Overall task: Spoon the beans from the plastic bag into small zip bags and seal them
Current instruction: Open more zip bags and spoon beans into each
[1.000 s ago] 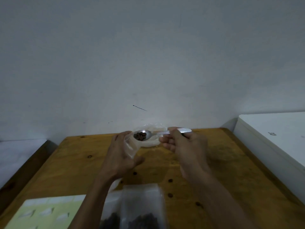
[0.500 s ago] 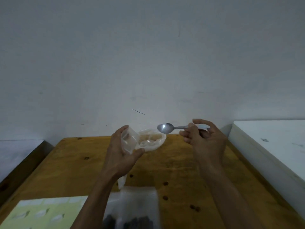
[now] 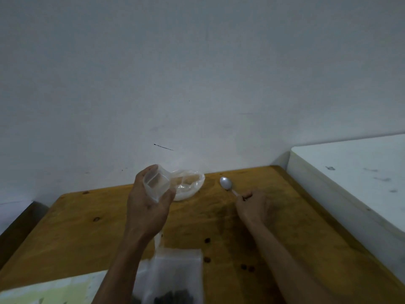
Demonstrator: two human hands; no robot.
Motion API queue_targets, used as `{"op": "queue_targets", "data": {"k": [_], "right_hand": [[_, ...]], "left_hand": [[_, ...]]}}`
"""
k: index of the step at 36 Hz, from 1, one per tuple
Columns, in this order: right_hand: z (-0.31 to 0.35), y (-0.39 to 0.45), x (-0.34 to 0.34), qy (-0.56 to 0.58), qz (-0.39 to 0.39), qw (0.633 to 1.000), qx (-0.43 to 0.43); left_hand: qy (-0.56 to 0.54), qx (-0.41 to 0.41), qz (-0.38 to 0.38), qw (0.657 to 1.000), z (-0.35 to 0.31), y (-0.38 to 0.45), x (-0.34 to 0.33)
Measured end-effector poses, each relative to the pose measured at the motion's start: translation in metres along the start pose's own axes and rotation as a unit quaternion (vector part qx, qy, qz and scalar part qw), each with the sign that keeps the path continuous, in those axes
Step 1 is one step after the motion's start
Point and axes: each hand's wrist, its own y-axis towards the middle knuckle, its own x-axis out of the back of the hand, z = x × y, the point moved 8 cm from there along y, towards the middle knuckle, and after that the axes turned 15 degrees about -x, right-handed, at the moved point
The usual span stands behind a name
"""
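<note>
Here, the left hand [image 3: 151, 202] is raised above the wooden table [image 3: 87, 227], thumb and fingers curled round a small zip bag [image 3: 157, 183]. The bag is clear, its mouth held open and turned toward the camera; whether any beans sit inside cannot be told. Just behind it, at the table's far edge by the wall [image 3: 197, 73], lies a crumpled clear plastic bag [image 3: 188, 185], partly hidden by the zip bag.

The right hand [image 3: 254, 207] is low at the table, fingers curled round the handle end of a metal spoon [image 3: 226, 184]. The spoon's bowl faces up, shows no beans, and lies on or just above the wood, to the right of the crumpled bag and apart from it.

At the near edge, between the two forearms, a larger clear bag [image 3: 175, 275] stands or leans, blurred, with dark beans [image 3: 171, 296] in its bottom. A few dark spots, perhaps loose beans or knots, dot the wood to its right. A pale yellow-green sheet [image 3: 54, 290] lies at the lower left. A white surface [image 3: 350, 178] stands beside the table on the right.
</note>
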Motion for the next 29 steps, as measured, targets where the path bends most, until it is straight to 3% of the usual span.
{"op": "queue_targets", "data": {"k": [10, 14, 17, 20, 23, 29], "right_hand": [[0.006, -0.001, -0.007, -0.173, -0.039, 0.980, 0.088], [0.011, -0.009, -0.005, -0.215, -0.025, 0.971, 0.103], [0.035, -0.037, 0.000, -0.200, -0.024, 0.965, 0.169], [0.075, -0.086, 0.002, -0.062, 0.085, 0.961, 0.254], [0.107, -0.135, -0.001, 0.048, 0.239, 0.934, 0.260], [0.141, -0.201, -0.014, 0.046, 0.433, 0.861, 0.262]], "left_hand": [[-0.026, -0.010, -0.030, 0.999, 0.000, 0.007, 0.027], [-0.072, 0.003, -0.033, 0.997, -0.001, 0.003, 0.037], [-0.111, 0.021, -0.012, 0.993, 0.000, -0.003, 0.042], [-0.158, 0.046, 0.023, 0.986, -0.001, -0.011, 0.043], [-0.192, 0.060, 0.054, 0.978, -0.005, -0.019, 0.045], [-0.264, 0.079, 0.128, 0.953, -0.015, -0.039, 0.060]]}}
